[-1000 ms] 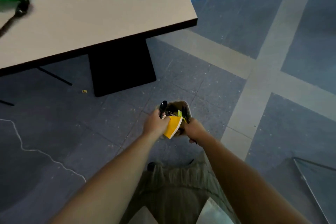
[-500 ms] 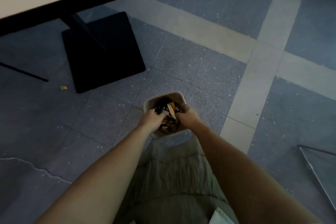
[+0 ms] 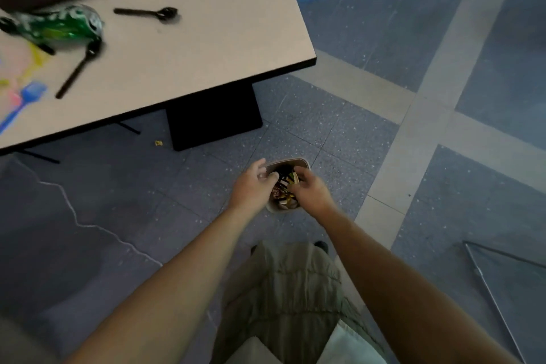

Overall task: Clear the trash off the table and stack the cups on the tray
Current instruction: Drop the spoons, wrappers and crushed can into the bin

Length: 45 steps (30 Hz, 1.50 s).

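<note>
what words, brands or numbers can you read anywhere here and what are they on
No text in this picture can be read.
green drink container on the table: white lettering on its side, too blurred to read.
wrappers in the bin: some print, too small to read.

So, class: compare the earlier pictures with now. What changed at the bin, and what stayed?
The left hand held yellow trash above the bin; it now lies inside, both hands low over it. Whether the right hand still pinches anything is unclear. The spoon and can stayed on the table.
</note>
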Tool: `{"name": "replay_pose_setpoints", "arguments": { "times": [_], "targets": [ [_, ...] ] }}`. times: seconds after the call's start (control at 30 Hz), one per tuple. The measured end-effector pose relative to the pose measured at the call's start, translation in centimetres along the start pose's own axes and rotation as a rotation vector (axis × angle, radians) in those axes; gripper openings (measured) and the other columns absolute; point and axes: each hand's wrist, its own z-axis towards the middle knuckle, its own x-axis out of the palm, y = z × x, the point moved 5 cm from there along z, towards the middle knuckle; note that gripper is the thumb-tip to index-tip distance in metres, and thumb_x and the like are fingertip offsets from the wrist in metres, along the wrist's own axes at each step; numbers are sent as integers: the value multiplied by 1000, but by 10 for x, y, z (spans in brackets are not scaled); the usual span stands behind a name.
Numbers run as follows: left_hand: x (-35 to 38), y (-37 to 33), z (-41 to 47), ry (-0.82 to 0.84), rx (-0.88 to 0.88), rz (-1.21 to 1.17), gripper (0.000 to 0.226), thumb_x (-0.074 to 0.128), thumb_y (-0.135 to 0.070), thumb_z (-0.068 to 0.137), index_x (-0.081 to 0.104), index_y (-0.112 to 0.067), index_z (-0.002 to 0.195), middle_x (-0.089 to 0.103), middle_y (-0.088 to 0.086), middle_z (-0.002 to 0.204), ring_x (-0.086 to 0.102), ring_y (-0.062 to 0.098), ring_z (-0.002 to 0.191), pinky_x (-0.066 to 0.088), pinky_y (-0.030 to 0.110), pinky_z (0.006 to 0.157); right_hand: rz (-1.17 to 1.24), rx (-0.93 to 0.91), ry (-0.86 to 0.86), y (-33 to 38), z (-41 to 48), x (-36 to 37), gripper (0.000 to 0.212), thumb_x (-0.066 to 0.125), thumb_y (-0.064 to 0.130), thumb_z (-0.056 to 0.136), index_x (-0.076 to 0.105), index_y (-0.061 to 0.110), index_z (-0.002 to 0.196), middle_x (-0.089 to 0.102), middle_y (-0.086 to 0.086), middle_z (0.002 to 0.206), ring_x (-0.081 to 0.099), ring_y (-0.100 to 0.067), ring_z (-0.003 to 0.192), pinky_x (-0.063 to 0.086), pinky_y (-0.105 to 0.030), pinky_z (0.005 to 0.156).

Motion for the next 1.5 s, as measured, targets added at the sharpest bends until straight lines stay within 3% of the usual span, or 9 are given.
{"name": "replay_pose_setpoints", "arguments": {
  "times": [0.2, 0.37, 0.47, 0.57, 0.83, 1.07, 1.23, 1.4, 1.5],
  "targets": [
    [-72, -39, -70, -137, 62, -151, 62, 65, -30, 100, 39, -24, 156, 59, -4, 141, 60, 5, 108, 44, 16, 78, 41, -132, 52, 82, -72, -10, 52, 62, 28, 98, 47, 30, 147, 56, -1, 143, 56, -15, 127, 48, -40, 107],
    [-155, -55, -125, -317, 55, -333, 57, 64, -34, 101, 43, -28, 153, 60, -6, 139, 61, 9, 115, 51, 23, 87, 58, -287, 36, 164, -124, -7, 46, 58, 23, 101, 50, 25, 146, 59, 10, 132, 62, -16, 119, 47, -9, 83],
    [-201, -66, -137, -381, 102, -414, 54, 64, -31, 102, 44, -28, 151, 61, -9, 133, 62, 10, 117, 53, 38, 102, 143, -347, 44, 213, -142, 5, 43, 58, 19, 102, 52, 20, 144, 57, 4, 142, 54, -11, 131, 45, -31, 110],
    [-213, -60, -144, -405, 103, -459, 58, 66, -28, 101, 41, -27, 153, 64, -10, 129, 64, 2, 110, 55, 41, 101, 230, -363, 71, 216, -149, 17, 39, 59, 15, 101, 55, 17, 140, 60, 2, 137, 56, -10, 127, 45, -43, 113],
    [-297, -37, -131, -434, 104, -560, 59, 68, -23, 98, 43, -26, 152, 65, -5, 131, 66, 1, 106, 55, 38, 100, 85, -483, 94, 283, -136, 90, 37, 62, 21, 100, 58, 21, 136, 63, 9, 130, 58, 8, 111, 50, -29, 104],
    [-399, -20, -93, -425, 162, -500, 59, 69, -26, 98, 43, -34, 150, 64, -12, 129, 68, 5, 103, 56, 27, 85, 21, -532, 24, 361, -102, 160, 35, 60, 22, 99, 59, 24, 134, 62, 11, 131, 62, -7, 113, 52, -31, 98],
    [-445, -26, -65, -433, 135, -463, 59, 68, -26, 98, 42, -34, 150, 63, -13, 129, 66, -1, 99, 56, 25, 79, -3, -532, -23, 403, -76, 173, 35, 60, 23, 99, 59, 26, 134, 61, 15, 130, 60, -7, 115, 45, -17, 90],
    [-459, -49, -22, -395, 105, -431, 59, 69, -28, 96, 43, -33, 150, 63, -13, 129, 65, -1, 98, 57, 32, 90, -151, -543, -98, 437, -19, 163, 34, 62, 23, 97, 61, 23, 131, 60, 9, 130, 61, -14, 109, 45, -23, 91],
    [-465, -65, 11, -371, 114, -401, 57, 68, -28, 97, 44, -35, 148, 64, -13, 128, 67, 2, 95, 56, 27, 80, -374, -569, -162, 449, 24, 154, 34, 64, 21, 95, 63, 19, 129, 57, -3, 127, 59, -23, 109, 47, -33, 95]
  ]
}}
